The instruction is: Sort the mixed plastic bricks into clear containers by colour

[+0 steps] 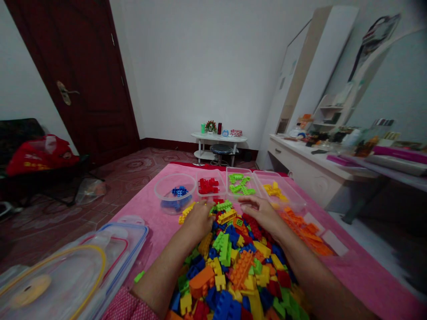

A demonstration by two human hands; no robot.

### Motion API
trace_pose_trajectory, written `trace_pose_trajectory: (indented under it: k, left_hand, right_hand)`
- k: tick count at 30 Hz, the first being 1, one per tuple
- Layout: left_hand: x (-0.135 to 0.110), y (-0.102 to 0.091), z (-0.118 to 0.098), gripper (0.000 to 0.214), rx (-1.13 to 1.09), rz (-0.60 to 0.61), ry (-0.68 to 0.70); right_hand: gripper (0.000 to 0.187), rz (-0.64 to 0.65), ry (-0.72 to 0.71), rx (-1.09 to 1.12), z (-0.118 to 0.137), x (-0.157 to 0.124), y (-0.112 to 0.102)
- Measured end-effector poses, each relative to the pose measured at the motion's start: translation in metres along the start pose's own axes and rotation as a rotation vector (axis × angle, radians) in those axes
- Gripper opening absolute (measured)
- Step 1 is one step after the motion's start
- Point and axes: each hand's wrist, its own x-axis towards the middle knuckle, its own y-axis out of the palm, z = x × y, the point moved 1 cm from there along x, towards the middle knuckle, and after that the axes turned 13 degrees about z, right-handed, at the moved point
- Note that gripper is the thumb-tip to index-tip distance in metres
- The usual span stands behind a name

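Note:
A heap of mixed plastic building bricks (233, 266) in red, blue, yellow, green and orange spreads before me. My left hand (199, 218) is at the heap's far left edge, its fingers curled down; whatever they hold is hidden. Yellow bricks (186, 213) lie beside it. Over the far right of the heap is my right hand (262, 214), fingers stretched forward and apart, near red bricks (252, 227). Beyond the hands, clear containers hold blue bricks (180, 191), red bricks (208, 186), green bricks (240, 184) and yellow bricks (275, 191). Orange bricks (305, 231) fill another at right.
Stacked clear lids (123, 229) lie at the left edge of the pink-covered table (150, 202), with a stray green brick (139, 276) near my left forearm. A white dresser (310, 171) stands to the right. A low white table (218, 137) and stool (221, 149) are by the wall.

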Motion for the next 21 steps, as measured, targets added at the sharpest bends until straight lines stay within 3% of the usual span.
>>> trace_pose_trajectory:
  k: [5, 10, 15, 21]
  left_hand:
    - [0.0, 0.006, -0.003, 0.054, -0.019, 0.059, 0.133]
    - [0.001, 0.006, -0.002, 0.045, -0.058, 0.021, 0.177]
    - [0.003, 0.003, -0.005, 0.051, -0.153, -0.046, 0.11]
    - [0.002, -0.006, -0.01, 0.037, -0.302, -0.008, 0.124]
  right_hand:
    - [0.065, 0.14, -0.078, -0.211, -0.02, -0.002, 0.027]
    - [0.075, 0.216, -0.083, -0.318, -0.025, -0.004, 0.031]
    - [0.07, 0.339, -0.109, -0.23, -0.002, -0.008, 0.025]
    - [0.045, 0.3, -0.177, -0.041, 0.011, -0.013, 0.023]
